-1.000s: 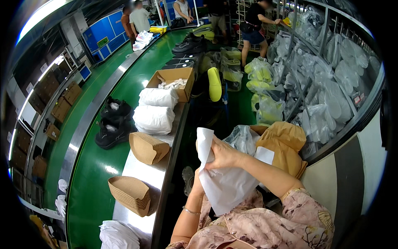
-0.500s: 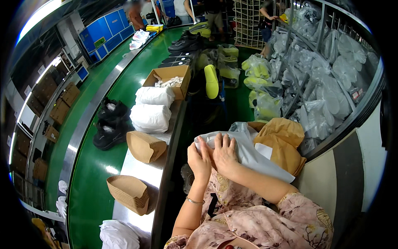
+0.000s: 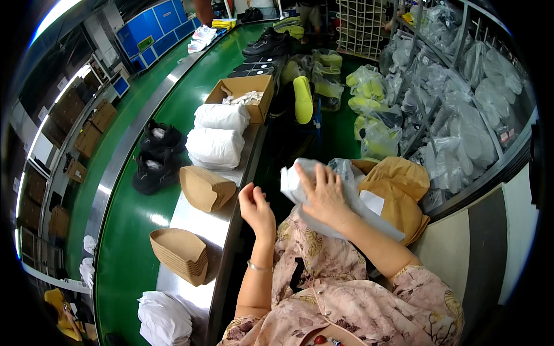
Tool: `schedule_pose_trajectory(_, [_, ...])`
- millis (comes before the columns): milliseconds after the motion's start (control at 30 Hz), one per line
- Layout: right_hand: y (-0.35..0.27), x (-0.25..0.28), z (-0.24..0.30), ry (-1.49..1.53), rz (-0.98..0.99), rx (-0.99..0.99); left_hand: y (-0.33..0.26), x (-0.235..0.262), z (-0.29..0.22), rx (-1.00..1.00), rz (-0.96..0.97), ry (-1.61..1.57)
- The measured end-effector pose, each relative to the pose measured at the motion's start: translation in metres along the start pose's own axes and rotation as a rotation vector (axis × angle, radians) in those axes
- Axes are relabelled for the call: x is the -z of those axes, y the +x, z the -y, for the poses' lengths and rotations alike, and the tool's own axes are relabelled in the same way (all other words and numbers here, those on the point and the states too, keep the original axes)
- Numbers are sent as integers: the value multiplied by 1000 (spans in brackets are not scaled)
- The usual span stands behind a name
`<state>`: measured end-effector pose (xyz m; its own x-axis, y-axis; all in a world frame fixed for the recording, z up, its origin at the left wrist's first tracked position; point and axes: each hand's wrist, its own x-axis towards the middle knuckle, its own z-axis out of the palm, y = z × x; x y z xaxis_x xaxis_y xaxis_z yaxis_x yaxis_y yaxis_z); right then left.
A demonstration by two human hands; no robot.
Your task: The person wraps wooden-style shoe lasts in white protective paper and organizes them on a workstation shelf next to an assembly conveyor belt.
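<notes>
A white sheet (image 3: 297,181), of paper or thin plastic, lies over my lap with its left end raised. My right hand (image 3: 326,196) rests on top of it, fingers stretched out and spread, a little blurred. Left of the sheet and apart from it, my left hand (image 3: 257,210) is raised beside the metal ledge with its fingers curled together. Whatever may be between those fingers is hidden. Close to that hand, a stack of nested brown cardboard shoe inserts (image 3: 206,189) sits on the ledge. A brown paper bag (image 3: 398,184) lies right of the sheet.
White wrapped bundles (image 3: 216,149), a second stack of inserts (image 3: 179,254) and an open cardboard box (image 3: 251,104) line the metal ledge. Black shoes (image 3: 156,170) stand on the green conveyor (image 3: 130,242). Bagged soles (image 3: 450,109) fill a metal rack at right.
My left hand has let go of the white sheet and moved left toward the ledge. My right hand has shifted slightly right and down with the sheet's left end. The view has shifted slightly.
</notes>
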<state>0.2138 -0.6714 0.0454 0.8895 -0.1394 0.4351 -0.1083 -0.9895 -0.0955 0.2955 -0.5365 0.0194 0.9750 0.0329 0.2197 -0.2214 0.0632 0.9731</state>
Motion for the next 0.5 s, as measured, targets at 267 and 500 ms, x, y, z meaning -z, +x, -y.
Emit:
schedule_pose_trajectory(267, [31, 6, 38, 27, -244, -148, -74, -15, 6, 153, 592, -539])
schedule_pose_trajectory(500, [30, 24, 68, 206, -253, -158, -66, -7, 14, 309, 505, -780])
